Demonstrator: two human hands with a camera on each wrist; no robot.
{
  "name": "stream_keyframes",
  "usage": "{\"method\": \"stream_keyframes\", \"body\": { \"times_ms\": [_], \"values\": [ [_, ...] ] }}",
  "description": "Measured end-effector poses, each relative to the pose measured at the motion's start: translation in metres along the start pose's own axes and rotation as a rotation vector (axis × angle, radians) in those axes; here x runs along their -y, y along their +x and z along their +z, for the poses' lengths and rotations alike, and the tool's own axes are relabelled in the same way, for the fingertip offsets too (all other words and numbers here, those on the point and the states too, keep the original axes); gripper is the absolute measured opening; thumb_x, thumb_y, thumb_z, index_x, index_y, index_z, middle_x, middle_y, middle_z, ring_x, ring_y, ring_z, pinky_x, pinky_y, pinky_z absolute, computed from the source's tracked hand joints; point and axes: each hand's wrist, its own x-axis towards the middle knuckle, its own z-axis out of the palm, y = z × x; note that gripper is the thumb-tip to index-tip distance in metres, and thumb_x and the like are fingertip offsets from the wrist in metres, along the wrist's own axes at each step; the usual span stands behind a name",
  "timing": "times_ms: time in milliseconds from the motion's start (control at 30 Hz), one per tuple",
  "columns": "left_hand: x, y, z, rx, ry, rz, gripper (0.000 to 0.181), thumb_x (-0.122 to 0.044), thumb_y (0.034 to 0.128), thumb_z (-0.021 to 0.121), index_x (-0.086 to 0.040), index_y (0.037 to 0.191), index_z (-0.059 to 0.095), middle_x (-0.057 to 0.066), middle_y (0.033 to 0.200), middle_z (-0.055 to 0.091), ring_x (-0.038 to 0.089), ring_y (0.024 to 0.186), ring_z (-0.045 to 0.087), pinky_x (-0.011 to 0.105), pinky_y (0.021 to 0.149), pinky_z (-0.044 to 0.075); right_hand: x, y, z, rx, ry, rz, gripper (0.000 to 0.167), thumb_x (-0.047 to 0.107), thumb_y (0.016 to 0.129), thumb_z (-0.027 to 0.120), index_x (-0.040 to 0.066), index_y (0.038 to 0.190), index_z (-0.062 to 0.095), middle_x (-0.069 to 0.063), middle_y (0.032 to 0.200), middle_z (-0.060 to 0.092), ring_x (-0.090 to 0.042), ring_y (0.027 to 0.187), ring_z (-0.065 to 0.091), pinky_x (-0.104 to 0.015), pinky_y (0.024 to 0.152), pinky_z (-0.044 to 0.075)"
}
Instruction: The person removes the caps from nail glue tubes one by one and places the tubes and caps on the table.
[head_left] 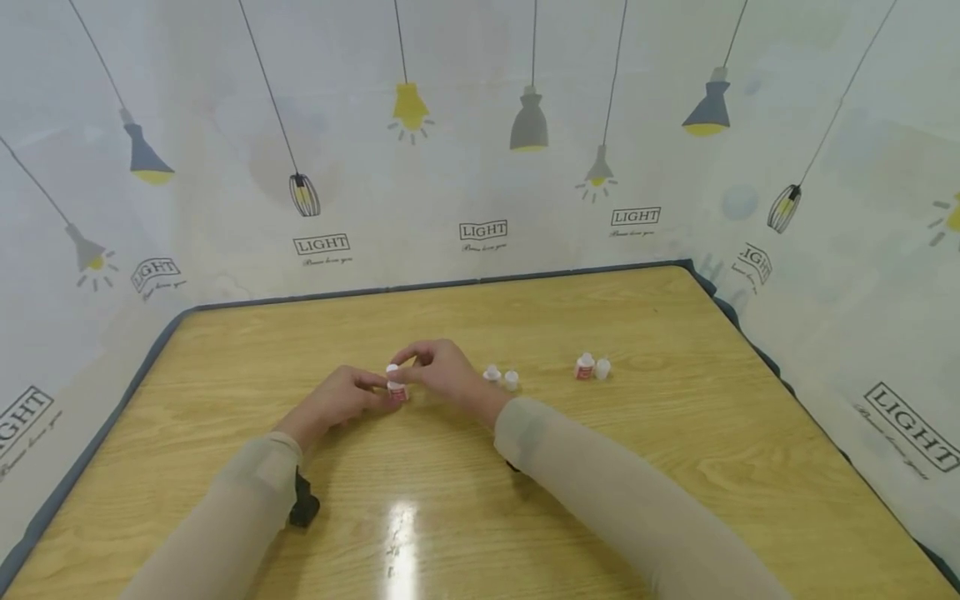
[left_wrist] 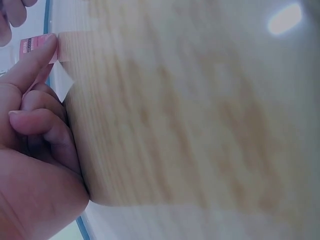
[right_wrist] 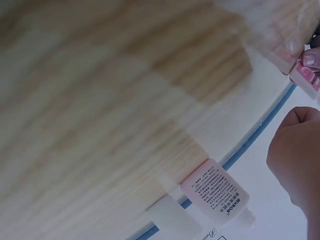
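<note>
A small white bottle with a red label point(head_left: 398, 392) stands on the wooden table, its base held by the fingers of my left hand point(head_left: 341, 397). At its top, my right hand point(head_left: 447, 371) pinches the white cap point(head_left: 392, 368). In the left wrist view, my left hand point(left_wrist: 42, 117) has its index finger against the bottle's pink label point(left_wrist: 30, 45), the other fingers curled. The right wrist view shows the held bottle point(right_wrist: 305, 77) at the right edge, above my right hand point(right_wrist: 297, 150), whose fingertips are hidden there.
Right of my right hand stands a second small bottle point(head_left: 492, 374), partly hidden, with a white cap point(head_left: 512, 380) beside it. Farther right are a third bottle point(head_left: 585, 367) and another white cap point(head_left: 603, 368). A wall covering with lamp drawings rises behind the table point(head_left: 750, 467).
</note>
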Motion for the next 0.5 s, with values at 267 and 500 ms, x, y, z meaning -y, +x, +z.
{"method": "stream_keyframes", "body": {
  "times_ms": [267, 500],
  "values": [
    [0.002, 0.0015, 0.0001, -0.019, 0.029, -0.023, 0.043, -0.046, 0.0888, 0.086, -0.024, 0.125, 0.081, -0.014, 0.055, 0.047, 0.008, 0.047, 0.027, 0.025, 0.047, 0.031, 0.0011, -0.0008, -0.0006, 0.007, 0.007, -0.007, 0.017, 0.03, 0.092, 0.086, 0.022, 0.106, 0.081, -0.017, 0.086, 0.068, -0.012, 0.067, 0.047, -0.026, 0.061, 0.038],
    [0.0028, 0.0026, 0.0006, -0.013, 0.015, -0.018, 0.044, -0.047, 0.0879, 0.087, -0.023, 0.124, 0.081, -0.015, 0.06, 0.055, 0.009, 0.049, 0.027, 0.026, 0.049, 0.03, 0.0012, -0.0023, -0.001, 0.024, 0.01, -0.003, 0.015, 0.032, 0.095, 0.082, 0.023, 0.108, 0.08, -0.011, 0.081, 0.064, -0.012, 0.066, 0.046, -0.026, 0.06, 0.038]
  ]
}}
